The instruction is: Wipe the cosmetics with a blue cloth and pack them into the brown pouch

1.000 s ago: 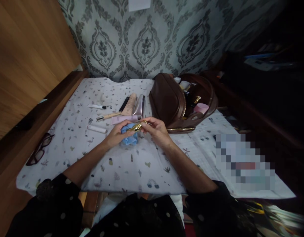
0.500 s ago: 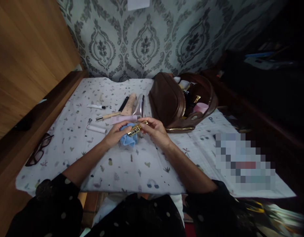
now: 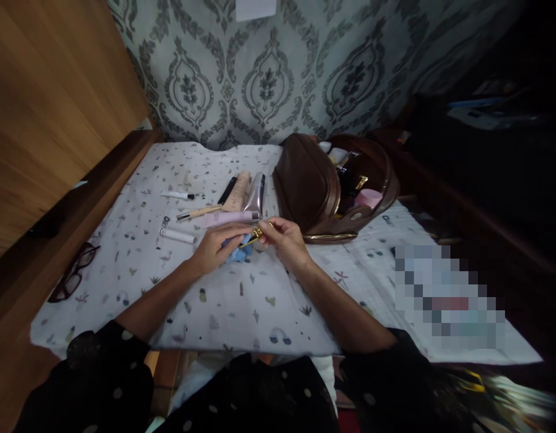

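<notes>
Between my two hands, above the middle of the patterned white cloth, is a small gold item (image 3: 257, 232). My left hand (image 3: 216, 245) is closed on a blue cloth (image 3: 238, 252), which lies against the gold item. The fingers of my right hand (image 3: 284, 238) pinch the gold item's right end. Just beyond my hands lie a pale pink tube (image 3: 228, 218), a beige tube (image 3: 237, 191), a silvery tube (image 3: 254, 195) and a slim beige stick (image 3: 197, 212).
An open brown bag (image 3: 307, 180) full of cosmetics stands at the right back. On the left are a white tube (image 3: 177, 236), a small brush-like item (image 3: 177, 195) and dark red glasses (image 3: 74, 273). A blurred-out object (image 3: 449, 297) lies far right.
My left hand has moved over the gold item and the blue cloth, covering more of both. The gold item has turned slightly. My right hand keeps its hold.
</notes>
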A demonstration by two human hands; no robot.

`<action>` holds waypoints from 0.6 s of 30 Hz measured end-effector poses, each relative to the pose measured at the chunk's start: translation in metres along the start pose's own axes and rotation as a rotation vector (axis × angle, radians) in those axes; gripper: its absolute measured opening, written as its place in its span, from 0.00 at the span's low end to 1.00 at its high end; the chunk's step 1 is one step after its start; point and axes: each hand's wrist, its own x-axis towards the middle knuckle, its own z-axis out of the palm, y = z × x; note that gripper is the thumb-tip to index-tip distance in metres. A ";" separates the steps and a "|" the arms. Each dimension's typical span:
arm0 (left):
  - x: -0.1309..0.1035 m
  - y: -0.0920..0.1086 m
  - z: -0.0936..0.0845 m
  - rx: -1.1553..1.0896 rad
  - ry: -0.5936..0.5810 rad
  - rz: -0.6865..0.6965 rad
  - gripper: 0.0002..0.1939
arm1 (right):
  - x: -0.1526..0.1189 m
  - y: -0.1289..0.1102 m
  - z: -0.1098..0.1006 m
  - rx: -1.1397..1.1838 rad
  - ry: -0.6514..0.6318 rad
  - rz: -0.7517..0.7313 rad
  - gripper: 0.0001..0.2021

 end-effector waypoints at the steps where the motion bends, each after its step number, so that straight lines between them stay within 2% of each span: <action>1: 0.000 0.000 -0.001 0.012 -0.002 -0.020 0.15 | 0.001 0.000 -0.001 0.005 0.019 -0.006 0.22; 4: -0.001 -0.001 -0.002 0.080 0.029 -0.119 0.14 | 0.002 -0.002 -0.001 0.002 0.065 -0.025 0.23; 6: -0.002 0.000 0.001 0.152 0.068 -0.139 0.13 | 0.002 -0.003 -0.001 -0.004 0.099 -0.029 0.24; 9: -0.005 0.001 0.009 0.249 0.098 -0.016 0.10 | 0.001 -0.002 0.001 -0.023 0.122 -0.026 0.25; 11: -0.007 0.003 0.014 0.310 0.073 0.079 0.08 | -0.001 -0.001 0.002 -0.035 0.104 -0.013 0.25; 13: -0.008 0.005 0.017 0.364 0.044 0.118 0.08 | -0.002 0.000 0.004 -0.022 0.082 0.000 0.25; 16: -0.008 0.008 0.017 0.344 0.060 0.085 0.07 | -0.003 -0.002 0.005 0.019 0.066 -0.002 0.25; 18: -0.007 0.010 0.015 0.253 0.103 -0.013 0.07 | -0.004 -0.005 0.006 0.029 0.056 -0.019 0.24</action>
